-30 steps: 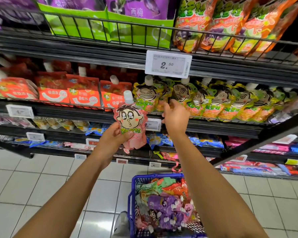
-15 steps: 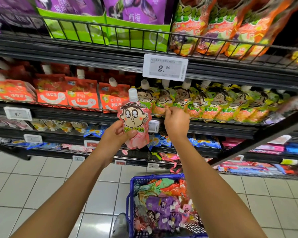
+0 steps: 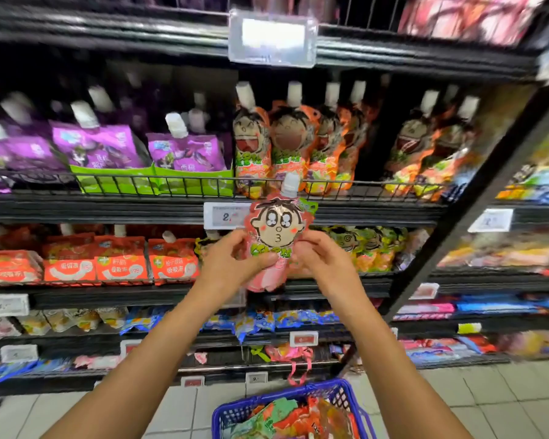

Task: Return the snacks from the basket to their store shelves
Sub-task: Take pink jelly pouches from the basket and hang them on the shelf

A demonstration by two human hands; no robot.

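A pink jelly pouch (image 3: 276, 229) with a cartoon face and a white cap is held upright in front of the shelves. My left hand (image 3: 229, 264) grips its lower left side, thumb across the front. My right hand (image 3: 320, 264) grips its lower right edge. Behind it, green-and-orange cartoon pouches (image 3: 362, 248) stand on the middle shelf. Orange cartoon pouches (image 3: 298, 144) stand on the shelf above. The blue basket (image 3: 343, 391) sits on the floor below my arms, holding several snack packs (image 3: 286, 416).
Purple pouches (image 3: 184, 153) and red-orange pouches (image 3: 121, 261) fill the shelves to the left. A wire rail (image 3: 171, 179) fronts the upper shelf. A price tag (image 3: 224, 215) sits behind the pouch. A black diagonal post (image 3: 476, 198) stands to the right. The floor is tiled.
The view has tilted up and blurred, showing a higher shelf. My right hand left the shelf pouches and now grips the pink pouch together with my left hand.
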